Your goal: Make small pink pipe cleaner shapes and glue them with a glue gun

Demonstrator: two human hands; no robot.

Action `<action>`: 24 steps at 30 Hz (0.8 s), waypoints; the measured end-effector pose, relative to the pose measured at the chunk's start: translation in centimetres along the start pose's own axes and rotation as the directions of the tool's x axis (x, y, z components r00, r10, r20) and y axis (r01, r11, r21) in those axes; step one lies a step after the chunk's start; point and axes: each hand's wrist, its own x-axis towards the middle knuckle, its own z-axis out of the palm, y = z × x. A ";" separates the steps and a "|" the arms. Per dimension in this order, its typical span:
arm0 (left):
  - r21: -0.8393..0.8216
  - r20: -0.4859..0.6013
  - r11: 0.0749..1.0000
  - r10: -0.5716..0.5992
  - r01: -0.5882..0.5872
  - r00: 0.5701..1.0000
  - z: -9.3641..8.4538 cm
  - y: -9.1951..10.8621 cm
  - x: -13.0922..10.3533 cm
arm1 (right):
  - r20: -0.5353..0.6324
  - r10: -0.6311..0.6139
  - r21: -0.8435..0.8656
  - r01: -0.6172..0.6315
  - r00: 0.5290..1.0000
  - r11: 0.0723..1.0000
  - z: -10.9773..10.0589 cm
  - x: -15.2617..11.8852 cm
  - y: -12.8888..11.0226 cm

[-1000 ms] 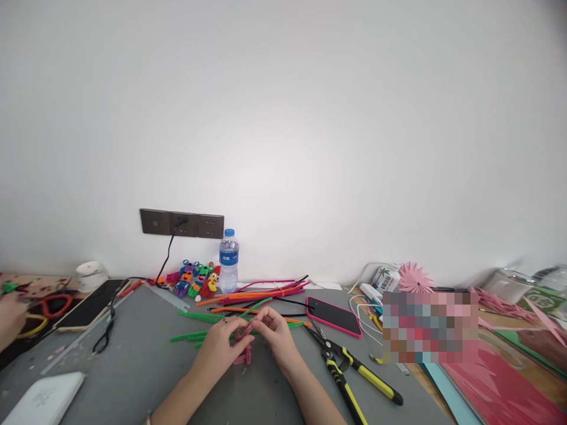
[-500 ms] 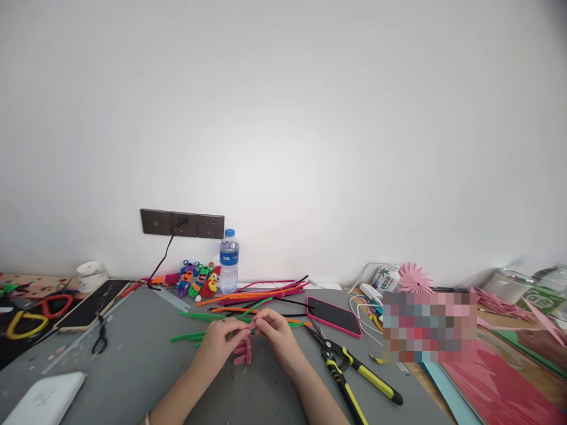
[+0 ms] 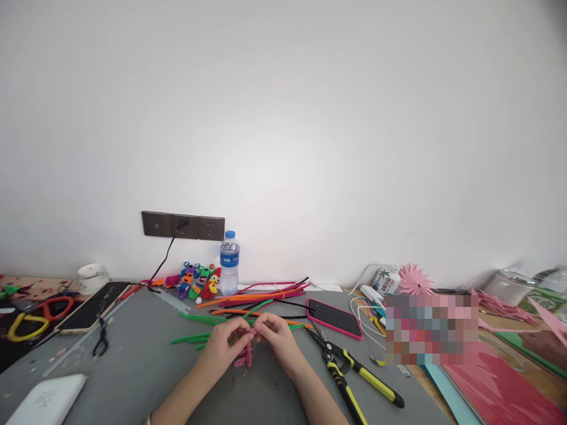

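Observation:
My left hand (image 3: 224,347) and my right hand (image 3: 278,337) meet over the grey mat (image 3: 133,372), both pinching a folded pink pipe cleaner piece (image 3: 246,352) between their fingertips. The pink piece hangs down between the hands, its lower loops touching the mat. Just behind the hands lie loose green pipe cleaners (image 3: 195,337) and a pile of orange, pink and black pipe cleaners (image 3: 257,293).
Yellow-handled pliers (image 3: 354,378) lie right of my right hand, a pink-cased phone (image 3: 334,317) beyond them. A water bottle (image 3: 229,262) and small colourful figures (image 3: 195,280) stand by the wall. Black scissors (image 3: 101,340) and a white device (image 3: 42,401) lie left. Another person's hand (image 3: 543,345) rests far right.
My hands have kept working the pink piece in place, fingers shifting slightly. The other person's hand at the far left edge has withdrawn out of view.

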 end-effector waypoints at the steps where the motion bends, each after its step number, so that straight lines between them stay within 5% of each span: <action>1: -0.003 -0.001 1.000 0.011 -0.011 1.000 0.0 0.0 0.0 | 0.006 0.003 0.010 -0.003 1.000 1.000 0.0 0.0 0.0; 7: -0.022 -0.020 1.000 -0.011 0.010 1.000 -0.1 0.1 0.0 | -0.045 -0.060 -0.010 0.060 0.997 0.998 0.0 0.2 0.4; 12: -0.057 -0.156 0.997 -0.062 0.054 0.986 -0.1 -1.2 0.1 | -0.213 -0.392 -0.421 0.278 0.895 0.863 0.0 0.1 0.6; 17: -0.145 -0.211 0.988 -0.087 0.057 0.974 -0.3 -1.9 0.2 | -0.005 -0.512 -0.598 0.408 0.859 0.690 0.5 -0.5 0.2; 24: -0.101 -0.181 0.992 -0.092 0.075 0.979 -0.1 -1.1 0.1 | 0.032 -0.481 -0.628 0.392 0.876 0.672 0.6 -0.6 0.6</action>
